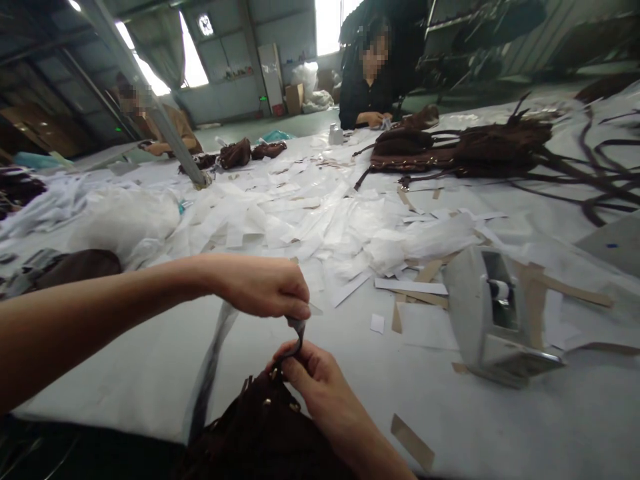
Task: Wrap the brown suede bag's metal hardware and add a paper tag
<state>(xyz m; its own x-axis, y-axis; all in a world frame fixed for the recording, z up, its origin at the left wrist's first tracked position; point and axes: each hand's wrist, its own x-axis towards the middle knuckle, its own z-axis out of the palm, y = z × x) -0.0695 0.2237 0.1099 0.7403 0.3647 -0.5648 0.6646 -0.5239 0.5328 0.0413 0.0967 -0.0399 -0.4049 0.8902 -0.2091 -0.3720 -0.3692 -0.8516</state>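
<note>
A dark brown bag (260, 427) with gold-coloured metal fittings lies at the table's near edge, low in the head view. A thin dark strap (300, 337) rises from its top. My left hand (265, 287) is closed around the strap's upper end, where a bit of pale wrapping shows at the fingers. Just below, my right hand (315, 373) pinches the strap's lower part beside the bag's fitting. A strip of greyish translucent wrapping (207, 373) hangs left of the bag.
A grey tape dispenser (487, 320) stands at the right among paper scraps. Crumpled white paper (345, 220) covers the table's middle. More brown bags (460, 147) with long straps lie at the back right. A metal post (150, 93) rises at left; two people (370, 87) work across the table.
</note>
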